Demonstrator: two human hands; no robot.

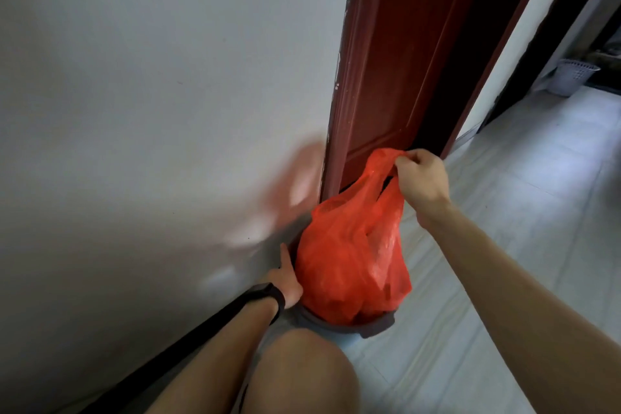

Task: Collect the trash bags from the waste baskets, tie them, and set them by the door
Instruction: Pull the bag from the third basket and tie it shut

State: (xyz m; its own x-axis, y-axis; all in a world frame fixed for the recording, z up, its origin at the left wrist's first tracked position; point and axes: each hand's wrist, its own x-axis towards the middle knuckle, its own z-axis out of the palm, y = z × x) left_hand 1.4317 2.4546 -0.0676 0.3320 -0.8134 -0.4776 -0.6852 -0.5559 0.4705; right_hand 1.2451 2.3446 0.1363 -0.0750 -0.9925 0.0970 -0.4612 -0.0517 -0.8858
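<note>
Grey waste basket (379, 325) sits against wall (134, 111) and red door (403, 60). Right hand (424, 182) pinches the upright red trash bag (349, 262) by its handles. Left hand (286, 282) rests on the rim, grip hidden.

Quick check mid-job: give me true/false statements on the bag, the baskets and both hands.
1. The right hand pinches the bag by its handles. True.
2. The bag is knotted shut. False: the handles are untied, with a gap between them.
3. The left hand touches the grey basket. True.
4. The bag lies on the floor beside the grey basket. False: its bottom sits inside it.
5. A white basket stands farther off. True.
</note>
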